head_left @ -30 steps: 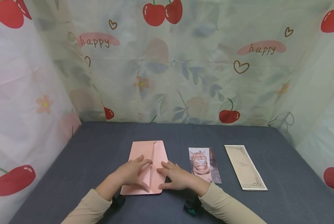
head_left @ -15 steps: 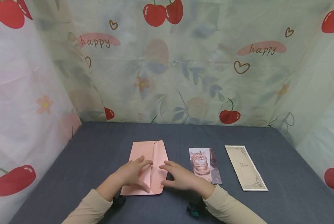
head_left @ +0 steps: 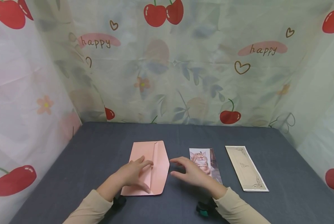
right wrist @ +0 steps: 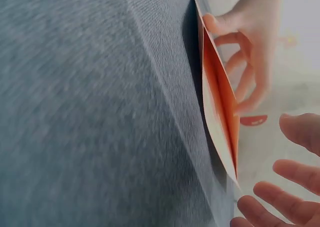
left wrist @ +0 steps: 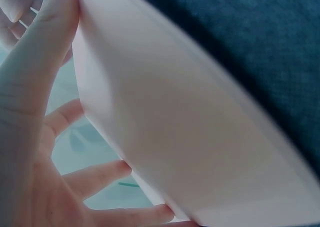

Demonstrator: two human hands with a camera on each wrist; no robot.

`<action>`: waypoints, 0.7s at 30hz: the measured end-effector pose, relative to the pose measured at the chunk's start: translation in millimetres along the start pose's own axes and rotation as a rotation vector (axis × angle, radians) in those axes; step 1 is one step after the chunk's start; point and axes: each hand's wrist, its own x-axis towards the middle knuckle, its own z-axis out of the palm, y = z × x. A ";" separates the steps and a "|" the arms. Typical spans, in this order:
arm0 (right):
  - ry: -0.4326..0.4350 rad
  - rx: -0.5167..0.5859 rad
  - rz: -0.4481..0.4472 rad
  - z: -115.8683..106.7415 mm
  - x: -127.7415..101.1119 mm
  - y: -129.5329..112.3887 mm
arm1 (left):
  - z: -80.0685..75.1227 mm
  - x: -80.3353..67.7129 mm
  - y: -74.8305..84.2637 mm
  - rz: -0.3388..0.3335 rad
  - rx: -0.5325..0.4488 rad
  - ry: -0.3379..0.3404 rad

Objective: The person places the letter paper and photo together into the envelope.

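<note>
A pink envelope point(head_left: 160, 174) lies on the dark cloth with its flap unfolded to the right. My left hand point(head_left: 131, 175) rests on the envelope's body with its fingers spread. Its fingertips touch the paper in the left wrist view, and the thumb point(left wrist: 37, 62) lies against it too. From the right wrist, the envelope's mouth point(right wrist: 218, 87) gapes a little beside the left hand. My right hand point(head_left: 193, 172) hovers just right of the flap's point, fingers loosely bent and holding nothing. Partly behind it lies a photo of a cat point(head_left: 201, 160).
A long beige card with a white border and ornamented corners point(head_left: 246, 169) lies right of the photo. The dark cloth point(head_left: 99, 155) covers the table. Curtains printed with cherries point(head_left: 197, 77) hang behind and at both sides.
My right hand has come off the envelope's flap and moved to the right, over the photo's lower left. The flap's pointed edge now shows. My left hand has stayed in place.
</note>
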 end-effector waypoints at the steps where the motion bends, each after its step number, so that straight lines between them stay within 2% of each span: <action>1: 0.003 0.011 0.010 -1.5 -1.1 1.3 | 0.2 0.0 -0.2 0.001 0.002 0.000; 10: 0.059 0.061 0.083 -19.4 -14.9 15.9 | 1.7 -0.2 -1.6 0.031 0.008 0.018; 21: 0.148 0.072 0.200 -39.2 -33.0 37.8 | 2.9 0.3 -4.6 0.031 0.004 0.017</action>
